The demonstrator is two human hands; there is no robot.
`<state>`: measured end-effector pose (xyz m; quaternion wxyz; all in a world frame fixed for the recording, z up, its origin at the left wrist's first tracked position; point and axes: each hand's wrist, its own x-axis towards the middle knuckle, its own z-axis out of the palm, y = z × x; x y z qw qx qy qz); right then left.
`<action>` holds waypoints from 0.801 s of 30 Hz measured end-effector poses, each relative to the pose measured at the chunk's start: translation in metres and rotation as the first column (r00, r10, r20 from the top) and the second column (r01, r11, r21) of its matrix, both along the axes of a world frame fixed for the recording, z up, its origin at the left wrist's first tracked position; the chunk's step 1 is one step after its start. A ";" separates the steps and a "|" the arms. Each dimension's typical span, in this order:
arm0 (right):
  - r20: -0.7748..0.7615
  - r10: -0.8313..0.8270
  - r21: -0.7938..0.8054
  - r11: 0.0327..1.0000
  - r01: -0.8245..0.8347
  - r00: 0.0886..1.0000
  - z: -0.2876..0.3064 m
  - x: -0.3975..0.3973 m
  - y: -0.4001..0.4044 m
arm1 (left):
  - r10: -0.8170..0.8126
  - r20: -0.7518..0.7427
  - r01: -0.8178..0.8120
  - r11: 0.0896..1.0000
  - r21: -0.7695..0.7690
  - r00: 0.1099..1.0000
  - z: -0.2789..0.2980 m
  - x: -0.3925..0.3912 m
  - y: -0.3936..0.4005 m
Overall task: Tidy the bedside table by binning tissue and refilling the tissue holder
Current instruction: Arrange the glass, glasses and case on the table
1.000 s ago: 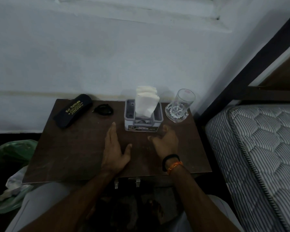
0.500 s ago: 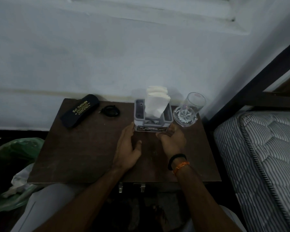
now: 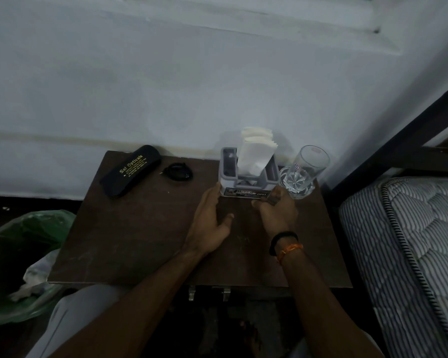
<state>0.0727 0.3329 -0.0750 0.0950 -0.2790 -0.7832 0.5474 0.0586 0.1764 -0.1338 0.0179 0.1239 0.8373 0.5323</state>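
A grey tissue holder (image 3: 247, 188) stands at the back of the dark wooden bedside table (image 3: 145, 239), with white folded tissues (image 3: 255, 155) sticking up out of its middle slot. My left hand (image 3: 211, 219) lies flat on the table, fingertips touching the holder's front left corner. My right hand (image 3: 276, 211) touches the holder's front right corner, fingers curled against it. To the left on the floor, a bin with a green liner (image 3: 23, 254) holds crumpled white tissue (image 3: 34, 277).
A clear glass mug (image 3: 304, 173) stands right of the holder, close to my right hand. A black spectacle case (image 3: 131, 170) and a small black coiled item (image 3: 177, 172) lie at the table's back left. A striped mattress (image 3: 409, 244) borders the right side.
Both hands have slid forward across the table from its middle until they touch the holder's front corners.
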 end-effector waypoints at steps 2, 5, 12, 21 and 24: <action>0.017 -0.033 -0.015 0.999 0.033 0.999 0.001 0.001 -0.001 | -0.011 0.013 0.011 1.000 -0.012 1.000 -0.002 -0.001 -0.002; 0.045 -0.211 -0.152 0.965 0.215 0.976 0.001 0.001 -0.003 | -0.010 0.044 0.011 1.000 -0.023 0.999 0.003 0.002 -0.006; -0.015 -0.016 -0.031 0.999 0.016 1.000 -0.001 0.012 -0.050 | 0.178 -0.043 -0.182 0.977 -0.113 0.983 0.016 0.000 -0.043; 0.030 0.556 0.604 0.652 -0.458 0.831 -0.010 -0.012 -0.108 | 0.360 -0.311 -0.439 0.867 -0.236 0.879 0.038 -0.027 -0.124; 0.103 0.605 0.680 0.537 -0.500 0.790 -0.004 -0.045 -0.128 | 0.367 -0.340 -0.481 0.796 -0.368 0.866 0.042 -0.052 -0.161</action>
